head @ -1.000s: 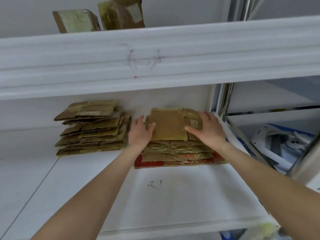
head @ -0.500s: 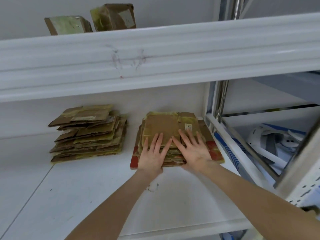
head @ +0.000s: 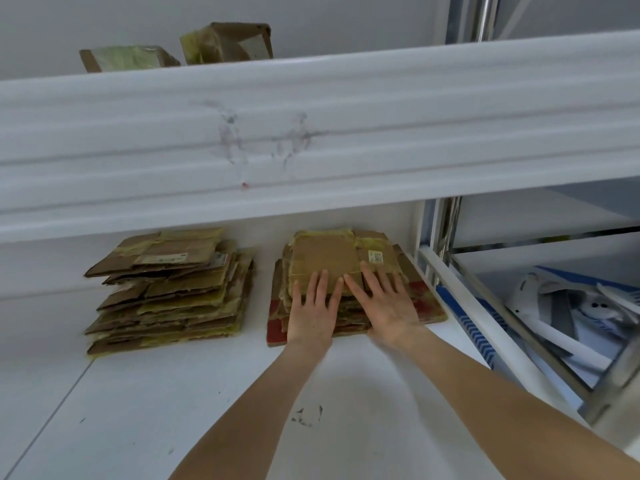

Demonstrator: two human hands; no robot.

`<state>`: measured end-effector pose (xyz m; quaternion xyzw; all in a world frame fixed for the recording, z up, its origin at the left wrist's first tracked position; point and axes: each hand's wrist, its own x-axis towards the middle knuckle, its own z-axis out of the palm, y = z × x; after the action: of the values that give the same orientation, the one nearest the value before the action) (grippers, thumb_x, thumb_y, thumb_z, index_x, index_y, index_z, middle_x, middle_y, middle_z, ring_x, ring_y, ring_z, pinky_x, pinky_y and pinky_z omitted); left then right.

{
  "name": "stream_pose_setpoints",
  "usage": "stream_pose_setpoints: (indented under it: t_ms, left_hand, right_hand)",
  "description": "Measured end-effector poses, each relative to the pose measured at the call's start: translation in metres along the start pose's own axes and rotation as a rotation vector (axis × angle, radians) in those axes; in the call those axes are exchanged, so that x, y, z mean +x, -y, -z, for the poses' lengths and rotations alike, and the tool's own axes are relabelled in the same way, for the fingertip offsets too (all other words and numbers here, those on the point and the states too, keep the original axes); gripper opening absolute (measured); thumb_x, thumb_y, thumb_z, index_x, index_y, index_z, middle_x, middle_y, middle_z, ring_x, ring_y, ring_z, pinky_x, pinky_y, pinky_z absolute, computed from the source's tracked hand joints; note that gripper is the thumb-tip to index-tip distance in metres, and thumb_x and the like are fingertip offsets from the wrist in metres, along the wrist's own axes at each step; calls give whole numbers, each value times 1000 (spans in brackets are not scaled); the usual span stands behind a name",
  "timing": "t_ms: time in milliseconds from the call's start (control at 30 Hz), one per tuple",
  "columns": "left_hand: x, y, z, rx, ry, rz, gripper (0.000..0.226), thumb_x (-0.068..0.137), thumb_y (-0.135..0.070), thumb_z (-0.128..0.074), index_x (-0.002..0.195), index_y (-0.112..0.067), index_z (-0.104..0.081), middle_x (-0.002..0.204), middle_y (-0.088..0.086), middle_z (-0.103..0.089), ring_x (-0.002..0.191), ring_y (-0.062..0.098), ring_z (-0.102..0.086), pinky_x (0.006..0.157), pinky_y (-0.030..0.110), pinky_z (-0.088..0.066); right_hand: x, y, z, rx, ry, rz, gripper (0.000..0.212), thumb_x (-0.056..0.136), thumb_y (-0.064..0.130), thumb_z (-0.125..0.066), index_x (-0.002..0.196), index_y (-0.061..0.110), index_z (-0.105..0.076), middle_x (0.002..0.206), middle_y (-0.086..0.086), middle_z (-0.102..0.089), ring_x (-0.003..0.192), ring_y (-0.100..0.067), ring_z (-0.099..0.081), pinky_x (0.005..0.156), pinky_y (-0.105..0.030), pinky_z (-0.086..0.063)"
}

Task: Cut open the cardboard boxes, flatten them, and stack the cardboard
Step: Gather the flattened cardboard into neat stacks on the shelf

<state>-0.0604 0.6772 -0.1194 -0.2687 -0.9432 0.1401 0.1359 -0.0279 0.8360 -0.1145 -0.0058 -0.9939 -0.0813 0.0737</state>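
Two stacks of flattened brown cardboard lie at the back of a white shelf [head: 145, 403]. The left stack [head: 169, 289] is untouched. On the right stack [head: 332, 258], whose bottom sheet is red, both my hands lie flat side by side. My left hand [head: 311, 313] has its fingers straight on the front part of the top sheet. My right hand [head: 384, 303] lies spread beside it, fingers pointing at a small white label [head: 376, 260]. Neither hand grips anything. On the shelf above stand two uncut boxes, a greenish one [head: 128, 58] and a taped brown one [head: 228, 41].
The upper shelf's thick white front edge [head: 311, 133] overhangs the stacks. A chrome post [head: 446, 230] and a white rail [head: 460, 299] bound the shelf on the right. Beyond them lies a bin of white and blue items [head: 571, 306].
My hands let go of the top sheet's sides and slid toward me, now lying flat on the right stack's front. The view has dipped slightly.
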Motion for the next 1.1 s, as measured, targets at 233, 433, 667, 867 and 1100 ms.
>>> stream_pose_setpoints:
  t_ms: [233, 433, 667, 867, 1100]
  left_hand:
    - [12, 3, -3, -15, 35, -15, 121, 79, -54, -66, 145, -20, 29, 156, 16, 25, 145, 34, 18, 116, 53, 0]
    - [8, 6, -3, -10, 32, 7, 114, 81, -53, -64, 148, -23, 23, 158, 14, 19, 146, 33, 15, 116, 53, 1]
    - [-29, 22, 7, -238, -63, 65, 88, 88, -43, -53, 153, -17, 1, 159, 12, -3, 147, 27, -2, 120, 43, -10]
    - [-65, 72, 18, -296, -189, 197, 78, 88, -30, -55, 152, -11, -15, 156, 16, -19, 144, 29, -20, 116, 40, -24]
    - [-94, 176, 4, -308, -241, 327, 75, 90, -44, -52, 152, -15, -20, 157, 13, -21, 143, 29, -26, 113, 38, -27]
  right_hand:
    - [-1, -3, -6, 18, 3, -40, 106, 83, 53, -64, 149, 35, 18, 159, -9, 20, 147, -35, 13, 115, -52, 9]
    - [3, -2, -6, 9, -4, -28, 108, 80, 58, -64, 149, 37, 17, 160, -7, 16, 147, -37, 9, 116, -56, 5]
    - [2, 4, 15, 187, 41, -62, 104, 78, 58, -61, 151, 35, 8, 159, -5, 16, 147, -34, 10, 118, -55, 2]
    - [7, 72, 57, 348, -168, -11, 85, 87, 45, -58, 153, 31, -5, 161, -7, 6, 148, -31, 2, 120, -48, -6]
    - [31, 180, 74, 401, -182, 54, 96, 81, 60, -61, 152, 29, -6, 161, -8, 3, 148, -29, 6, 119, -46, -4]
